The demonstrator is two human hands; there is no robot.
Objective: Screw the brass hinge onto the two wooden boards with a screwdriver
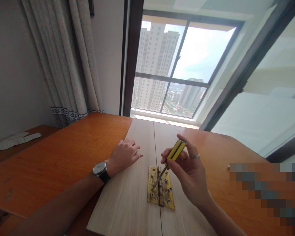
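A brass-coloured hinge [160, 188] lies opened flat across the seam between two pale wood boards [127, 196]. Screw heads show in its right leaf and near the bottom of its left leaf. My right hand [193, 173] is closed around the yellow and black handle of a screwdriver [176, 152]. The slanted shaft brings its tip down onto the hinge's left leaf. Resting on the left board beyond the hinge, my left hand [124, 152] has its fingers curled together. A small dark screw [141, 155] pokes out at its fingertips, partly hidden.
Beneath the boards is an orange-brown wooden table [93, 144]. A pale strip of cloth or paper [14, 141] lies on a wooden surface at far left. Curtains [81, 65] hang behind, beside a window [172, 75]. A blurred-out patch covers the table's right side.
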